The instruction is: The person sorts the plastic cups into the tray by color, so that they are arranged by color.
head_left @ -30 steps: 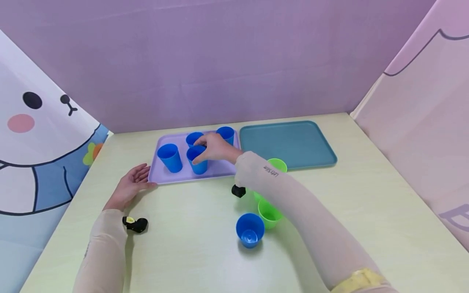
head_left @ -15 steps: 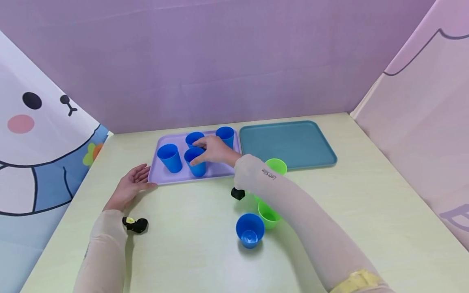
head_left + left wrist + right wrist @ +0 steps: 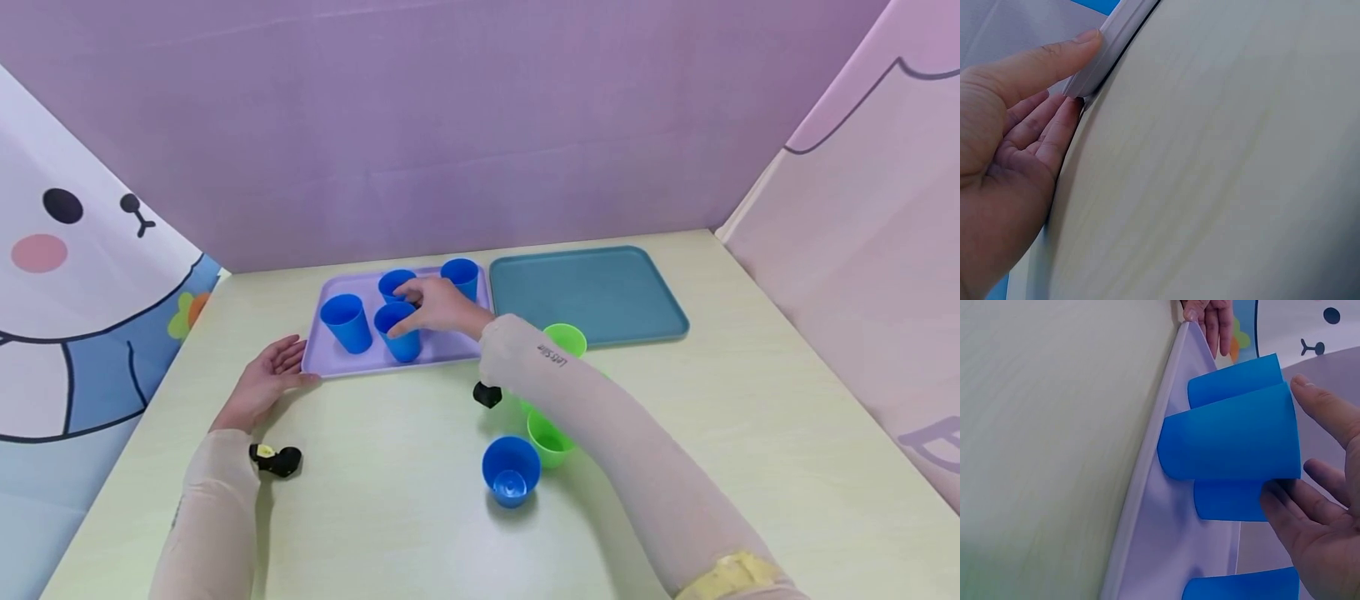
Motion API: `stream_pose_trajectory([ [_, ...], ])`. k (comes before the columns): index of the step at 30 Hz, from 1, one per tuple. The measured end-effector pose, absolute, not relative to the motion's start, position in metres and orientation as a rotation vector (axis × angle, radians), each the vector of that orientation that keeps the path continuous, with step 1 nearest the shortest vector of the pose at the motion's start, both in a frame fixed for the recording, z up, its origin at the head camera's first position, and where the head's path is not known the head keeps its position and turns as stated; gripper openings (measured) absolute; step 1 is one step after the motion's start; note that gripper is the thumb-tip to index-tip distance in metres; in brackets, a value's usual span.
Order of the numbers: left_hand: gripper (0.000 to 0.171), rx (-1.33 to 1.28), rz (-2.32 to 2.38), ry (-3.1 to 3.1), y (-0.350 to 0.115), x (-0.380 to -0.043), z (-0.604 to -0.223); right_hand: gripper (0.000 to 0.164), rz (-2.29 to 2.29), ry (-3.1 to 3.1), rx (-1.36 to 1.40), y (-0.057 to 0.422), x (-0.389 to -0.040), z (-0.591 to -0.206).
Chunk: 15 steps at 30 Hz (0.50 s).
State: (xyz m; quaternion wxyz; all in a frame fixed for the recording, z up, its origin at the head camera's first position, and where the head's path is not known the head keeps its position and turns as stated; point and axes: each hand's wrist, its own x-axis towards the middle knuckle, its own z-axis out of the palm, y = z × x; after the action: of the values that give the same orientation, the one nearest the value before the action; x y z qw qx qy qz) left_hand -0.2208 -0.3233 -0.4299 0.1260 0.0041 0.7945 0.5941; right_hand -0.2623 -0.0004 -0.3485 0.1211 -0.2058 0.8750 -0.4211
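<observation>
In the head view a lilac tray (image 3: 328, 360) bears several blue cups, all upright. My right hand (image 3: 444, 307) holds the front middle blue cup (image 3: 401, 342) by its rim, thumb on one side and fingers on the other. That cup stands near the tray's front edge. In the right wrist view the thumb and fingertips are right at the rim of the blue cup (image 3: 1229, 437). My left hand (image 3: 264, 382) is at the tray's front left corner. The left wrist view shows its thumb on top of the tray edge (image 3: 1107, 53), with relaxed fingers beside it.
A teal tray (image 3: 592, 292) lies right of the lilac one. On the table, a blue cup (image 3: 512, 472) stands in front, beside a green cup (image 3: 550, 442). Another green cup (image 3: 566, 337) is partly hidden by my right sleeve. A purple wall rises behind.
The front middle blue cup has shifted slightly left and nearer to me with my right hand, then stayed in place. My left hand has not moved.
</observation>
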Motion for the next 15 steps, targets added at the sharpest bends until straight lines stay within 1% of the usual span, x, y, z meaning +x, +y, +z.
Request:
stream_pose_trajectory([
  [9, 0.096, 0.013, 1.733, 2.309, -0.326, -0.221, -0.430, 0.074, -1.222, 2.549, -0.578, 0.009, -0.263, -0.339],
  [15, 0.096, 0.019, 1.735, 2.307, -0.326, -0.221, -0.431, 0.074, -1.195, 2.550, -0.621, 0.019, -0.260, -0.330],
])
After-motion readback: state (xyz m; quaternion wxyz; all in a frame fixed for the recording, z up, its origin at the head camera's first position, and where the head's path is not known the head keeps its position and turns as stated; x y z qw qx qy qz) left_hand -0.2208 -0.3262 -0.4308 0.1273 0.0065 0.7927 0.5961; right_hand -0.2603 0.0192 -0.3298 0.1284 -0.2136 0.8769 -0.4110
